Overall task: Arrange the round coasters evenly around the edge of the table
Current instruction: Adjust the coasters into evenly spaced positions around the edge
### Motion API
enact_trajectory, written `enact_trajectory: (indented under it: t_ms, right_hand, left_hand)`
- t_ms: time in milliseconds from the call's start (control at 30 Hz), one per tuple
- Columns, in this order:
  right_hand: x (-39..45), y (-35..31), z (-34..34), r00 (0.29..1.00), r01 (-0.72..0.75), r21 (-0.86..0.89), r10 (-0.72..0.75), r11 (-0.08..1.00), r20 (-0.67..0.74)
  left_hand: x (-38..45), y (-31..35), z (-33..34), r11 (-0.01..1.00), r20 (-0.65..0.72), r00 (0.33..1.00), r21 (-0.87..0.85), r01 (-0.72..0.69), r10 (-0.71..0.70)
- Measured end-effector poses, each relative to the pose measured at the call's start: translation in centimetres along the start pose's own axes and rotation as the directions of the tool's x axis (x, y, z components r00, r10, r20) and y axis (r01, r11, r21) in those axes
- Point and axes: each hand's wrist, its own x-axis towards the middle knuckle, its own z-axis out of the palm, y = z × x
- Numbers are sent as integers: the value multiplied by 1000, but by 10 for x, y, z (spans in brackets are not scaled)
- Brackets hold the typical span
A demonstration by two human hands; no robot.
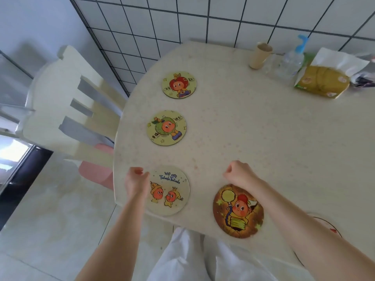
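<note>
Head view: left hand (pixel 135 182) curled at the pale coaster's (pixel 170 191) edge; right hand (pixel 239 174) fisted, empty, above the brown coaster (pixel 238 211).

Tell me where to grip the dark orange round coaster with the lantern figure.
Take the dark orange round coaster by its near rim, coming from the table's front edge. It lies flat and thin, and that rim seems to reach the edge, so a thumb could probably slip under.
</note>
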Motion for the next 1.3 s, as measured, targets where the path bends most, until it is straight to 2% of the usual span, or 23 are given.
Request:
enact_trajectory:
  t_ms: [167,300,400,533,633,767,833,933,1000,1067,1133,1200,1300]
  right_hand:
    - [53,-72,-11,998,55,65,-53,996,-34]
    - [95,-126,-16,995,59,112,-50,992,-81]
    - [127,-167,-19,994,54,147,-38,988,-105]
    - [155,-195,-20,994,46,216,-23,975,-109]
    - [170,-205,-18,997,-15,221,32,975,-72]
    - [180,-208,-14,997,-5,163,16,987,-69]
    - [184,-205,-11,995,0,154,15,988,-97]
    - [191,-202,-12,993,-1,137,17,991,-117]
    - [192,-199,-15,995,11,137,3,990,-99]
    - [191,-195,-17,998,4,209,10,978,-63]
    - [186,-190,-20,998,-54,377,61,925,-6]
    - [178,-182,-22,990,-141,542,118,828,77]
    - [163,-169,-15,976,-211,676,119,706,180]
  left_hand:
    - [70,65,3,990,77,990,-87,-108,115]
    - [125,126,11,980,207,958,-41,-196,200]
    - [167,173,23,978,305,929,-54,-202,209]
    - [201,220,40,967,350,904,-22,-253,245]
    - [209,231,51,942,440,879,174,-285,185]
    - [199,214,52,898,448,894,386,-212,19]
    - [193,201,51,891,454,891,409,-196,-13]
    - [188,190,51,876,478,877,403,-265,46]
    - [185,189,50,904,456,887,343,-255,76]
    - [183,191,49,938,425,900,262,-226,98]
    - [182,195,49,953,444,887,194,-231,125]
    - [180,203,50,948,496,849,142,-286,182]
    - [180,222,52,899,580,764,119,-422,282]
